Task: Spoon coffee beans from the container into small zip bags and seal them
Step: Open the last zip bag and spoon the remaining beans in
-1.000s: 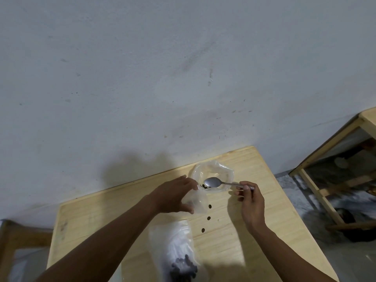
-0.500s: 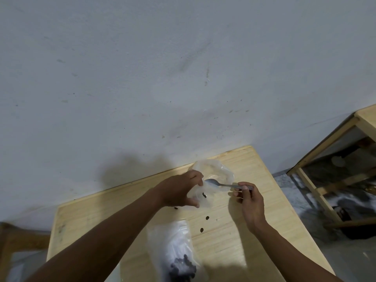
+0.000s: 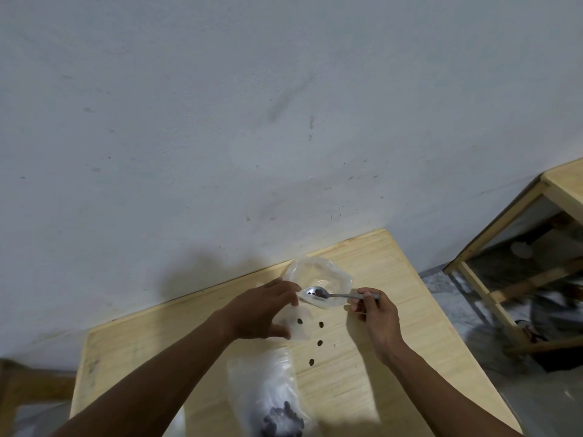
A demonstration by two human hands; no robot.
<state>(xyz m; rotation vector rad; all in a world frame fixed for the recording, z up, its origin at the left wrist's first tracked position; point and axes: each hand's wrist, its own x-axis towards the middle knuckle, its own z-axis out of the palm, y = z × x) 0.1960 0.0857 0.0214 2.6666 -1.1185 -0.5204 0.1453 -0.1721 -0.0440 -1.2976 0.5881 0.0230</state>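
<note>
head view: my left hand grips the small zip bag at mid-table; my right hand pinches the spoon, a few beans in it, over the clear container. three beans lie spilled. filling barely begun, nothing sealed.

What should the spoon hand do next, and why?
Probably tip the spoon so its beans drop into the bag: the right hand holds it loaded beside the left hand, which grips the bag.
</note>
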